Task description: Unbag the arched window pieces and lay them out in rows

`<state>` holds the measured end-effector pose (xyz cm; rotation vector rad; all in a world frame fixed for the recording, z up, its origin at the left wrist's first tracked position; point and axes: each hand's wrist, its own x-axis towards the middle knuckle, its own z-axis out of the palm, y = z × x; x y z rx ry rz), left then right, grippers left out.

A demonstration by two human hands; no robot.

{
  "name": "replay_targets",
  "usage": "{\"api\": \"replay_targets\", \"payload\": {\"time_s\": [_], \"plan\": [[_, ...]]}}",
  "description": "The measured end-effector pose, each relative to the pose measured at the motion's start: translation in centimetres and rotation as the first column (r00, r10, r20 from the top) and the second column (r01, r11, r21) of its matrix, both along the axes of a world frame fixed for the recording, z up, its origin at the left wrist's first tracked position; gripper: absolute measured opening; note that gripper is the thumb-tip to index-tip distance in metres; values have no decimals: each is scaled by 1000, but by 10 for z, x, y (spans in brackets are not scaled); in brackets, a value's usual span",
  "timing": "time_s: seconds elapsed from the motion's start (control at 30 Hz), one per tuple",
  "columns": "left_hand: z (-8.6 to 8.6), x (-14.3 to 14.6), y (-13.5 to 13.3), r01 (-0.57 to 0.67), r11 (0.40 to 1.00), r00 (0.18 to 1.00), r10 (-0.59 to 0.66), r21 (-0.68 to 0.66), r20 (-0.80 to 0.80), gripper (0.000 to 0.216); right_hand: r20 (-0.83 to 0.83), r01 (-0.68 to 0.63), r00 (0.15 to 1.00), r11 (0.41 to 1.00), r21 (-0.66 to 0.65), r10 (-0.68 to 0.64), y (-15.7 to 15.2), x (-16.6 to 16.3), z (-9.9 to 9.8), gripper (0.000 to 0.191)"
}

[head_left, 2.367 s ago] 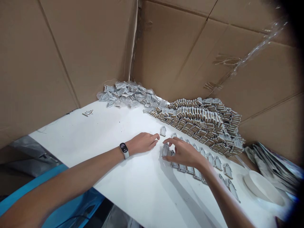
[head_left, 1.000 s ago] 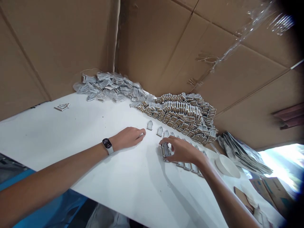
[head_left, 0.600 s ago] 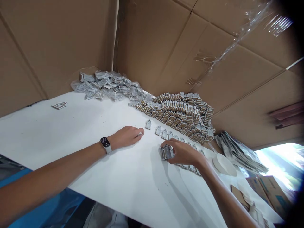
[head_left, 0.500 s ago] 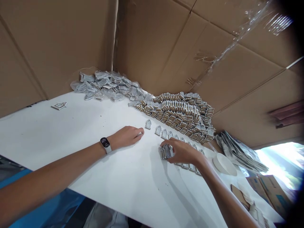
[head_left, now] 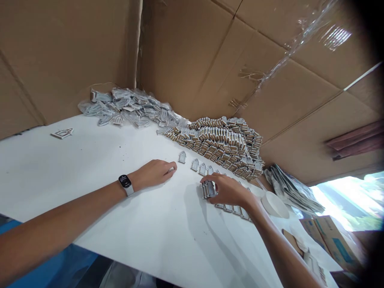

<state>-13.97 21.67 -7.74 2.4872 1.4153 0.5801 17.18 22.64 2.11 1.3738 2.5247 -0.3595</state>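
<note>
My right hand (head_left: 229, 190) is closed around a short stack of small grey-white arch-shaped pieces (head_left: 207, 189), held upright between thumb and fingers over the white table. Behind it runs a row of the same arched pieces (head_left: 202, 169), partly hidden by the hand. More flat pieces (head_left: 236, 210) show below the right wrist. My left hand (head_left: 154, 174) rests on the table with its fingers curled in. Something small and whitish shows at its thumb, too small to name. One arched piece (head_left: 182, 157) lies just beyond its fingertips.
A big heap of stacked arched pieces (head_left: 222, 140) lies against the cardboard wall (head_left: 192, 60). Plastic-wrapped pieces (head_left: 132, 106) are piled to its left. A lone piece (head_left: 62, 133) lies far left. At right are a white bowl (head_left: 275, 205), folded papers (head_left: 292, 188) and cardboard boxes (head_left: 333, 240).
The view has turned a little to the right. My right hand, still holding the stack, has shifted slightly relative to the row; my left hand keeps its place and stays curled.
</note>
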Motion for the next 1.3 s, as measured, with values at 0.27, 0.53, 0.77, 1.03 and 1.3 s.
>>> {"api": "replay_targets", "payload": {"time_s": [0.27,0.53,0.77,1.03,1.3], "plan": [[-3,0,2,5,1000,1000,-5,3,8,30,92,38,995,999,3,-38,3,22,2,65],[-3,-1,1,1,1000,1000,-1,1,3,30,123,74,990,997,-9,-72,1,18,-9,70],[-2,0,2,0,1000,1000,0,-15,0,31,93,46,995,999,-5,-45,2,16,-15,66],[-2,-1,2,10,1000,1000,-10,-23,27,31,90,56,994,992,111,-66,2,37,10,68],[-9,-2,7,-8,1000,999,9,-22,34,32,151,63,986,994,87,-76,-1,63,0,65]]}}
